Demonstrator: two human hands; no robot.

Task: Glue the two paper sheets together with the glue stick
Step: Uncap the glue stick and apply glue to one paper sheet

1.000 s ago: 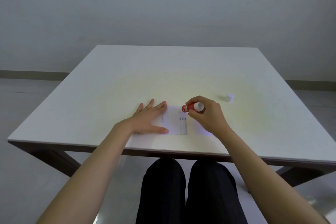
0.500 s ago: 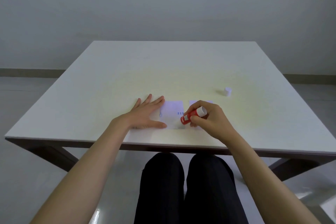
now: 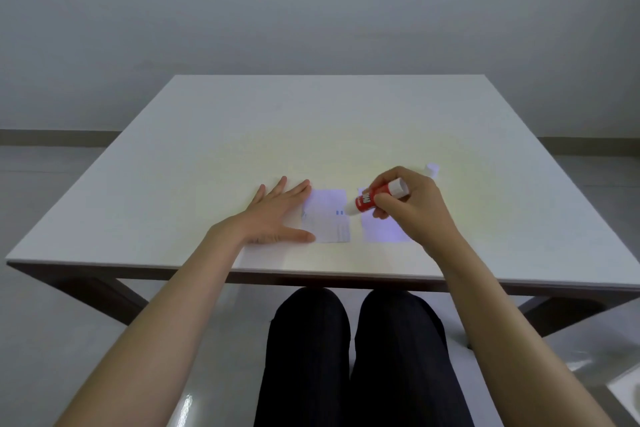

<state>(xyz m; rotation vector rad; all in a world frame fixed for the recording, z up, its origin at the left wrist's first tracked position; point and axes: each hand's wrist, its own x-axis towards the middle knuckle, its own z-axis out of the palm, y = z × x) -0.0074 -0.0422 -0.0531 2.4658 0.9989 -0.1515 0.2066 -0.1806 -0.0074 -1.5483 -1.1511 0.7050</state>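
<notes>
Red glue stick, uncapped, white tip touching right edge of left paper sheet, pinched in right hand. Left hand flat, fingers spread, pinning that sheet's left side. Second sheet just beside, on white tabletop. Cap behind.

Bare forearms, black trousers.

I log the glue stick: red barrel, white lettering, white at both ends. Left paper sheet: white, small blue marks, faint grey lines. Right paper sheet: white with a violet cast. Cap white. Table white, yellowish centre. Trousers black.
</notes>
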